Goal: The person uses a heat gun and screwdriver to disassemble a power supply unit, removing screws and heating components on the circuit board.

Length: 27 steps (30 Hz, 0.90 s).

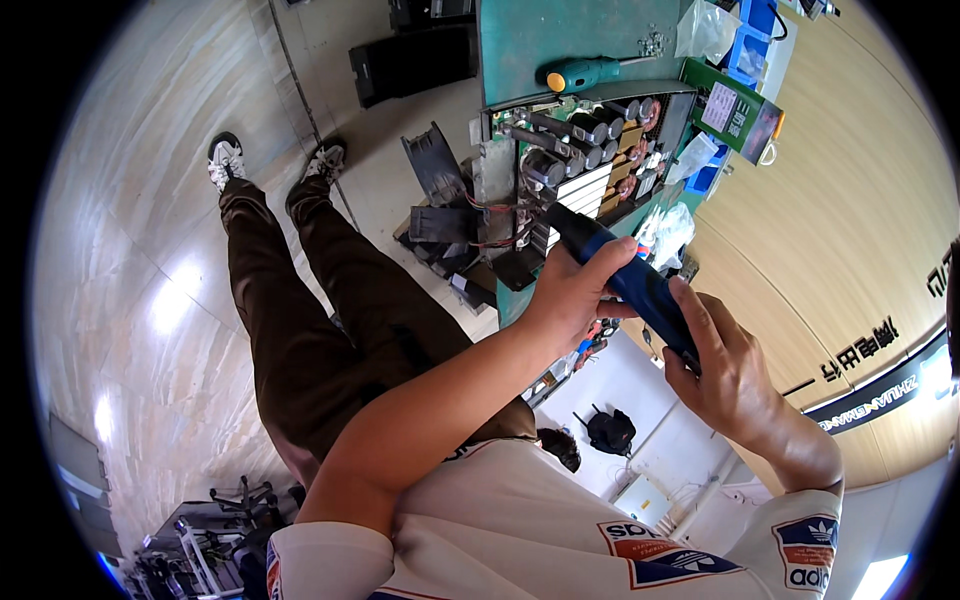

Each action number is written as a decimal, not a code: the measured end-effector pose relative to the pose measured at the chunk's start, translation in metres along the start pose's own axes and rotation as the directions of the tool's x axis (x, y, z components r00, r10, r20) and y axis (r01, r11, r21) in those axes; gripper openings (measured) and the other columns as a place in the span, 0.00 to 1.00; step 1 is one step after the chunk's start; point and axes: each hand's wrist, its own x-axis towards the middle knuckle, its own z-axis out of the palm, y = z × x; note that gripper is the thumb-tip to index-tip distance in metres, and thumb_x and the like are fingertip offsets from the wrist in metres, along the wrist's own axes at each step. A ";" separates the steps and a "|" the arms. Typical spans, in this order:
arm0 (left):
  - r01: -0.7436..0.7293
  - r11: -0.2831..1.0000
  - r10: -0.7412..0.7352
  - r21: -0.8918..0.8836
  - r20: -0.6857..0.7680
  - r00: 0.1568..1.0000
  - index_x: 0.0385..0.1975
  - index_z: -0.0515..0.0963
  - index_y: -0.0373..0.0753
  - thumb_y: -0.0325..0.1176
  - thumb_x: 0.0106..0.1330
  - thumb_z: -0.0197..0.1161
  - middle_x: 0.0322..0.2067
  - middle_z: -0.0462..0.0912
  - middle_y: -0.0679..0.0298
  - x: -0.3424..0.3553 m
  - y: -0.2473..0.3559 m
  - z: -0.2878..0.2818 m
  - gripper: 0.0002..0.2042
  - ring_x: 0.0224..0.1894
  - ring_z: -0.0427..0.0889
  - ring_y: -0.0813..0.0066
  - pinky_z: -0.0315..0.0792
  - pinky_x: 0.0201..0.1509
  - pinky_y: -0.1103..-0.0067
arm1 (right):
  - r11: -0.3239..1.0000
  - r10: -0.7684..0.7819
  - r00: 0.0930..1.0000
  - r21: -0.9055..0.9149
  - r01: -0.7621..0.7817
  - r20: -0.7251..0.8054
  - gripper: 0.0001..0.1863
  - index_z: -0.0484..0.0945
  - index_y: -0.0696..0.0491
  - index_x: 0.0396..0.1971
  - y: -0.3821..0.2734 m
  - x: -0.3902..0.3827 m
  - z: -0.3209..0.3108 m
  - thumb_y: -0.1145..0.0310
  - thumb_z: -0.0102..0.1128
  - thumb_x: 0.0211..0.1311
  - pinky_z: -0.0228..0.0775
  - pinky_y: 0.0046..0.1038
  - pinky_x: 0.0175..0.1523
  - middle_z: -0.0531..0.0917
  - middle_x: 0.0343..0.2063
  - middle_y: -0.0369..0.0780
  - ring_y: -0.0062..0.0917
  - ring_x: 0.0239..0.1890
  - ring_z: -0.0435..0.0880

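Note:
My left hand (570, 300) and my right hand (725, 365) are both closed around a dark blue and black tube-shaped handheld tool (640, 285). The left grips it near its black nozzle end, the right at its rear end. Its nozzle tip is close to an open electronics unit (583, 190) on the bench, and I cannot tell whether they touch. Inside that unit are black cylindrical capacitors (588, 127), copper coils and white strips. Thin wires run from its near side to black fan-like parts (437, 165) at the bench edge.
A green screwdriver (583, 74) with a yellow end lies on the green bench mat (545, 30), near small loose screws (653, 43). Along the far side stand a green box (735, 110), blue bins (748, 50) and clear plastic bags (707, 30). A black case (415, 65) sits left of the bench.

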 end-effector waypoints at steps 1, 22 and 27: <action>0.005 1.000 -0.005 0.002 0.010 1.000 0.41 0.71 0.32 0.43 0.62 0.69 0.32 0.81 0.58 0.000 -0.001 -0.001 0.21 0.31 0.85 0.71 0.86 0.32 0.71 | 1.000 0.004 1.000 -0.012 -0.004 0.000 0.40 0.61 0.58 0.66 0.000 0.000 0.000 0.76 0.65 0.50 0.78 0.38 0.34 0.77 0.41 0.50 0.43 0.30 0.83; 0.124 0.973 -0.076 -0.193 0.237 0.968 0.48 0.69 0.43 0.36 0.67 0.61 0.46 0.80 0.52 0.006 -0.002 -0.017 0.14 0.49 0.82 0.64 0.80 0.49 0.65 | 0.925 -0.144 0.989 -0.362 0.119 -0.043 0.38 0.69 0.48 0.64 -0.009 -0.006 0.006 0.77 0.63 0.47 0.76 0.33 0.29 0.74 0.45 0.51 0.35 0.31 0.79; 0.024 0.999 -0.031 0.044 0.179 0.983 0.46 0.72 0.39 0.45 0.65 0.65 0.38 0.81 0.61 0.002 0.007 -0.022 0.19 0.41 0.84 0.70 0.82 0.39 0.73 | 0.921 -0.134 0.989 -0.375 0.103 -0.057 0.37 0.73 0.49 0.61 -0.014 -0.002 0.009 0.80 0.64 0.44 0.76 0.34 0.32 0.74 0.46 0.49 0.35 0.31 0.79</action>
